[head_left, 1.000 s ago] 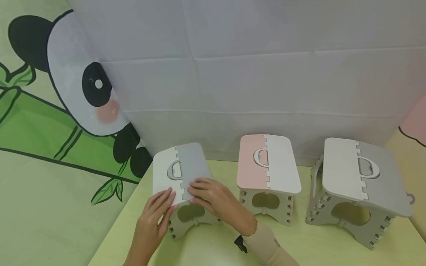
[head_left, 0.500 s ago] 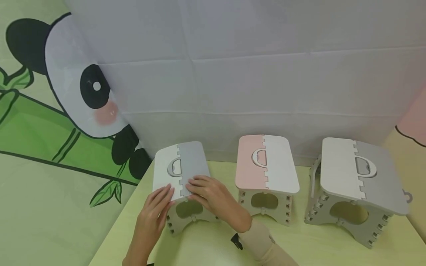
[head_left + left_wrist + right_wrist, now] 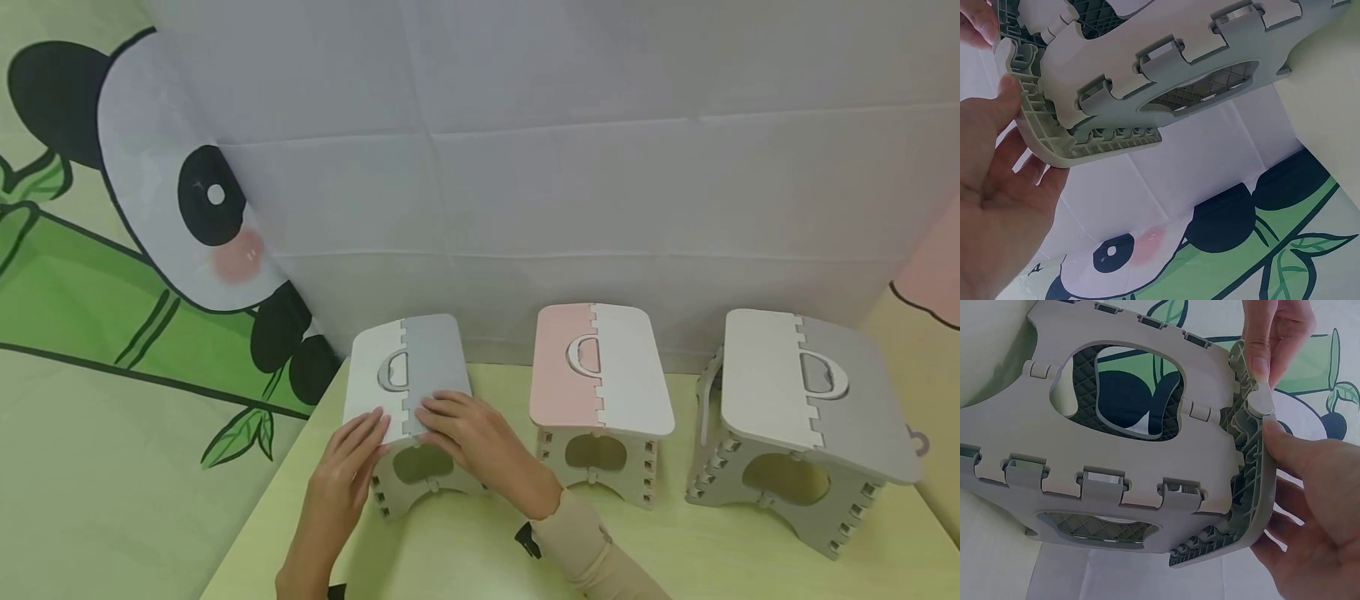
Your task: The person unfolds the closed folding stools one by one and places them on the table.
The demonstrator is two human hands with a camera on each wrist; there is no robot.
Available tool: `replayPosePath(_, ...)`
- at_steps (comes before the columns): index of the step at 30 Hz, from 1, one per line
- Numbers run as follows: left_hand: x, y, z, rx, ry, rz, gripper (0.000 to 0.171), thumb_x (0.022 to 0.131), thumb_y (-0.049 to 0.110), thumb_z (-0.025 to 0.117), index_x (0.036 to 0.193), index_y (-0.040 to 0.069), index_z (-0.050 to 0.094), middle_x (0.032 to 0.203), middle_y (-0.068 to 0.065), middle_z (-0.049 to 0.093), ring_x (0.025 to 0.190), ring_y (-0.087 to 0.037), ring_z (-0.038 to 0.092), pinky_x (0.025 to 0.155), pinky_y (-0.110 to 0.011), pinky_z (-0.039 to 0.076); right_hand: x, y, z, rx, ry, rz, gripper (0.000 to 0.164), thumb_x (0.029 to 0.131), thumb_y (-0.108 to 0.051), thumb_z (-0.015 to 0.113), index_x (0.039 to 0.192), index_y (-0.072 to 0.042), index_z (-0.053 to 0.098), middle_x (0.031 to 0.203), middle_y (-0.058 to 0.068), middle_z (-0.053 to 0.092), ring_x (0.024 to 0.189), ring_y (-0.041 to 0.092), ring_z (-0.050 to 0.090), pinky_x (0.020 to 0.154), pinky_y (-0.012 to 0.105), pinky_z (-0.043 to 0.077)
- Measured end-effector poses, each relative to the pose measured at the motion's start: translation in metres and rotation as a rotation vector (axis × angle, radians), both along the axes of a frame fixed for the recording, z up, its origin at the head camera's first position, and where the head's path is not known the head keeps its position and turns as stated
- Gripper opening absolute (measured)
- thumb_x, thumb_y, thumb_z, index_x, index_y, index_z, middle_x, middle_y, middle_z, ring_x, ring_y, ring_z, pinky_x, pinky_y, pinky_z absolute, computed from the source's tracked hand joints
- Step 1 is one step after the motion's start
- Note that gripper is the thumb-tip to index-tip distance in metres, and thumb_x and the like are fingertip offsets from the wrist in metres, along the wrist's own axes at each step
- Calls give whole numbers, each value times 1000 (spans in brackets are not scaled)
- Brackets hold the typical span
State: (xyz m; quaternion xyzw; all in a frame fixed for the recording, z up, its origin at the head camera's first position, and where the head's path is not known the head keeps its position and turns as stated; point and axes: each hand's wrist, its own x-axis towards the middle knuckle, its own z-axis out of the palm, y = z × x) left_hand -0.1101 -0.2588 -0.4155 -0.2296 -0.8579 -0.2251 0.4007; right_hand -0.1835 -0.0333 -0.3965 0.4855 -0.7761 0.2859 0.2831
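A folding step stool (image 3: 442, 350) with a white and grey top stands unfolded at the left of the table. My left hand (image 3: 341, 479) holds the near edge of its white half, fingers lying over the top. On the grey half, my right hand (image 3: 476, 437) holds the same edge close beside it. In the left wrist view, the left thumb (image 3: 1007, 100) presses the ribbed rim while the fingers go over the top side. The right wrist view shows the right thumb (image 3: 1285, 440) at the rim of the stool (image 3: 1141, 456), next to the hinge in the middle.
A pink and white folding stool (image 3: 633, 367) stands unfolded to the right. Farther right is a larger white and grey one (image 3: 765, 375). All are on a pale yellow-green table (image 3: 525, 558). Behind hangs a white cloth (image 3: 562, 183), with a panda-printed cloth (image 3: 150, 192) at the left.
The left stool has slid a little toward the back cloth, with both hands moving along on its near edge. The other two stools stay where they were; the head view shifts slightly.
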Motion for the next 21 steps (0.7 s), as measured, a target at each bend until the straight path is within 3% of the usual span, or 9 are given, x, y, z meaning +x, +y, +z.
replayPosePath(3, -2, -1, 1, 1, -3, 0, 59, 74, -18, 78, 130, -3, 68, 134, -20, 65, 122, -40, 58, 115, -15, 32, -2, -1, -1, -9, 4, 9, 33, 93, -16, 77, 123, -3, 74, 128, 12, 71, 124, 29, 63, 108, 36, 49)
replayPosePath(12, -7, -4, 1, 9, -9, -18, 59, 74, -20, 76, 130, -3, 68, 133, -21, 65, 121, -41, 57, 115, -16, 32, -6, -3, -3, 0, 44, -11, 34, 94, -18, 76, 125, -4, 74, 128, 11, 71, 124, 28, 63, 109, 34, 48)
replayPosePath(21, -12, -8, 2, -10, -3, -8, 58, 74, -19, 76, 130, -4, 68, 133, -21, 66, 121, -43, 59, 116, -17, 31, -8, -6, -5, -18, 25, 6, 34, 94, -13, 76, 126, -3, 72, 129, 14, 70, 125, 30, 62, 108, 37, 49)
